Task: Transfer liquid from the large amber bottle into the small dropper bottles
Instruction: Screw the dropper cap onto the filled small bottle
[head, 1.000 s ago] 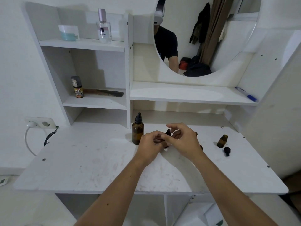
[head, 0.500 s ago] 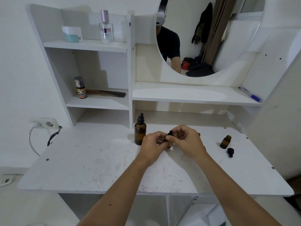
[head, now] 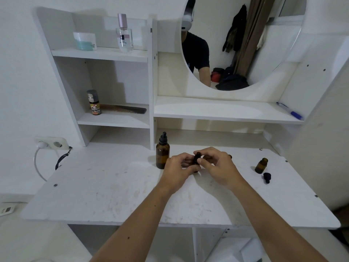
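Gripping: left hand [head: 176, 170] curls round a small bottle [head: 196, 168], its body mostly hidden
Pinching: right hand [head: 217, 166] fingers close on that bottle's black cap [head: 197, 157], likely twisting it; on or off, cannot tell
Big bottle: amber bottle [head: 162, 154] upright just left of the hands, pump top on, untouched
Open bottle: another small one [head: 261, 165] stands uncapped, well right, its dropper cap [head: 267, 177] lying beside it on the desk [head: 105, 190]
Progress: early or middle; no pouring under way, fill levels unreadable
Left: filling, recapping
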The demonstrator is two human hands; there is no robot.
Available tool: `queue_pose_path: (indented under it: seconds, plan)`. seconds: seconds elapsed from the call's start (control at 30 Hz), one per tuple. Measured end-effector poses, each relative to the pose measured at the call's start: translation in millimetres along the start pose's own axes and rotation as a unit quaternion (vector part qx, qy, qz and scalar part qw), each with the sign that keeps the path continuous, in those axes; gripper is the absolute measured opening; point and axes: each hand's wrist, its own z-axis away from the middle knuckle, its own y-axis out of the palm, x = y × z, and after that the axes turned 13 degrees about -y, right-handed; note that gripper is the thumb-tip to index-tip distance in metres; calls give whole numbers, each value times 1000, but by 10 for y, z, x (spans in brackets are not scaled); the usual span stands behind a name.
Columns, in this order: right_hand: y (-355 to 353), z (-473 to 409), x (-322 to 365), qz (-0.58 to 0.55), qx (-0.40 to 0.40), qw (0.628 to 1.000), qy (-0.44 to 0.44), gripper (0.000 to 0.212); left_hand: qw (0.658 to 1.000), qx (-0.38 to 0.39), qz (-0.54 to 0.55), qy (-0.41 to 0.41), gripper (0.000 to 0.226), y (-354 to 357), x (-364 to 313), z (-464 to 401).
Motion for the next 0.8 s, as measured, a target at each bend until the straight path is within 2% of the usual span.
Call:
queue_pose_path:
  seconds: [0.17,0.4,0.5,0.6,0.7,0.8]
  plan:
    - [49,-10,-5,26,-38,999,23,17,1000,-18,-6,-5,28,12,-7,3]
    - [100,18,13,46,-54,997,29,19,999,-32,-22,-2,31,30,-34,46]
    - [54,39,107,46,-42,998,28,29,999,-37,-8,-8,45,-6,-73,107]
    - [-29,37,222,54,-73,996,26,38,998,-40,25,-34,60,-72,-72,241]
    - [-110,-45,408,56,-119,991,16,35,997,-38,34,-51,47,-242,-40,490]
    - [-66,-186,628,34,-120,992,-6,30,995,-73,40,-62,33,-553,21,697]
